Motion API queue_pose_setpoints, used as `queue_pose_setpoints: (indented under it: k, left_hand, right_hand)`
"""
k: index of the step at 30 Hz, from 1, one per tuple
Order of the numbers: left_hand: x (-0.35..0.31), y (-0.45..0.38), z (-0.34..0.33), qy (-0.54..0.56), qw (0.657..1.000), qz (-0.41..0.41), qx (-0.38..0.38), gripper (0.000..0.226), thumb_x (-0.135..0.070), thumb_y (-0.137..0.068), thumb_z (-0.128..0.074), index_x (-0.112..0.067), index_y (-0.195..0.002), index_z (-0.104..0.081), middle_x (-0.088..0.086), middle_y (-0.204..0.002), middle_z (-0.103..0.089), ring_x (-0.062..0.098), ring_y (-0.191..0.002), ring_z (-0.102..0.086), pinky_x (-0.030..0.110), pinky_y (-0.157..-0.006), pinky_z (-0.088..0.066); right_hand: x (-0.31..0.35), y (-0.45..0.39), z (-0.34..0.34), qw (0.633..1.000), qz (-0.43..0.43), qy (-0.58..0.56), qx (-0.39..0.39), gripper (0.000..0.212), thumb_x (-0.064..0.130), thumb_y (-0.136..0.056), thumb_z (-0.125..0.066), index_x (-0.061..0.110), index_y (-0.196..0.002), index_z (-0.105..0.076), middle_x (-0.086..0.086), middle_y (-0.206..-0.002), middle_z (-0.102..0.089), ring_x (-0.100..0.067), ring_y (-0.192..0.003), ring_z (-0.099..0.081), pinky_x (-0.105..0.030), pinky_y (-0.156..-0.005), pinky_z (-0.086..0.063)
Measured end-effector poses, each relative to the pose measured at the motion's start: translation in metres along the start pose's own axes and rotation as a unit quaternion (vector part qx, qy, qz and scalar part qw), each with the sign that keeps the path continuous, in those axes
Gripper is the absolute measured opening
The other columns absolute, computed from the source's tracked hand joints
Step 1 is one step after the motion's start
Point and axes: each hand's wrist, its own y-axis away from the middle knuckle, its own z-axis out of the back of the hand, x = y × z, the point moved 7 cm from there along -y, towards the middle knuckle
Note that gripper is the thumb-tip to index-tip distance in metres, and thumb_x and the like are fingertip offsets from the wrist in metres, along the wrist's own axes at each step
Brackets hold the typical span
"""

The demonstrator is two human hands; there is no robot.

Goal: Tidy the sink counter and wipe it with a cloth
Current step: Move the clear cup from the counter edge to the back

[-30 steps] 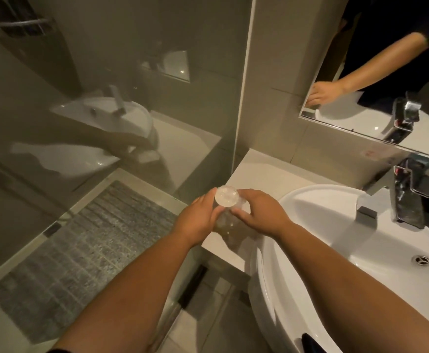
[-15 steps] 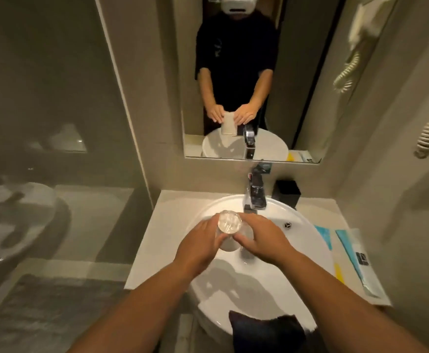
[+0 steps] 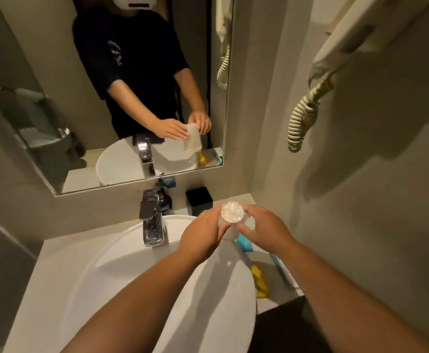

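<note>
Both hands grip one clear plastic cup: left hand and right hand closed on opposite sides. Cup sits right of frame centre, above the basin rim, near the faucet and black box.

We see a dim, warm-toned picture. Light from above throws hard forearm shadows across the white basin and a broad shadow on the right wall. Wide-angle distortion bends the edges; the whole frame looks slightly soft.

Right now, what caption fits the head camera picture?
Both hands hold a clear cup upside down above the sink counter.
</note>
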Motion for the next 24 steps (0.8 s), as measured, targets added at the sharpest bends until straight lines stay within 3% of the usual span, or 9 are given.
queue_pose_setpoints:
  k: [3,10,13,17,24]
  left_hand:
    - [0.018,-0.053,-0.027,-0.021,0.999,0.024,0.011,0.044,-0.052,-0.096,-0.042,-0.031,-0.136,-0.042,-0.001,-0.128,-0.060,0.022,-0.114,-0.054,0.028,-0.084,-0.040]
    - [0.072,-0.135,-0.091,-0.019,0.990,0.136,0.005,0.039,-0.042,-0.097,-0.045,-0.029,-0.133,-0.041,0.004,-0.119,-0.063,0.025,-0.102,-0.061,0.039,-0.083,-0.051]
    - [0.085,-0.153,-0.110,0.007,0.990,0.141,-0.011,0.042,-0.040,-0.096,-0.047,-0.026,-0.134,-0.039,0.004,-0.122,-0.061,0.024,-0.102,-0.060,0.039,-0.082,-0.050]
    - [0.096,-0.164,-0.126,0.029,0.985,0.167,-0.011,0.045,-0.039,-0.095,-0.047,-0.023,-0.136,-0.038,0.005,-0.125,-0.058,0.021,-0.103,-0.056,0.032,-0.081,-0.043]
    - [0.105,-0.167,-0.139,0.001,0.986,0.163,0.013,0.043,-0.037,-0.095,-0.050,-0.018,-0.132,-0.040,0.009,-0.122,-0.058,0.028,-0.104,-0.058,0.035,-0.078,-0.043]
  right_hand:
    - [-0.036,-0.051,-0.006,1.000,-0.022,0.011,0.011,0.051,0.046,-0.087,-0.060,0.031,-0.134,-0.047,0.005,-0.133,-0.057,-0.017,-0.116,-0.053,-0.031,-0.097,-0.044]
    - [-0.099,-0.140,-0.039,0.998,-0.051,-0.015,0.045,0.046,0.039,-0.088,-0.059,0.033,-0.133,-0.048,0.003,-0.130,-0.059,-0.019,-0.112,-0.055,-0.034,-0.096,-0.044]
    - [-0.119,-0.163,-0.053,0.996,-0.062,-0.053,0.045,0.048,0.029,-0.087,-0.061,0.030,-0.134,-0.049,0.002,-0.127,-0.059,-0.018,-0.112,-0.055,-0.034,-0.095,-0.044]
    - [-0.141,-0.177,-0.074,0.992,-0.083,-0.077,0.050,0.048,0.030,-0.087,-0.061,0.026,-0.133,-0.050,-0.001,-0.128,-0.059,-0.021,-0.114,-0.056,-0.040,-0.099,-0.046]
    - [-0.148,-0.180,-0.084,0.993,-0.076,-0.071,0.053,0.046,0.026,-0.088,-0.060,0.022,-0.133,-0.051,-0.007,-0.126,-0.061,-0.024,-0.112,-0.056,-0.033,-0.094,-0.044]
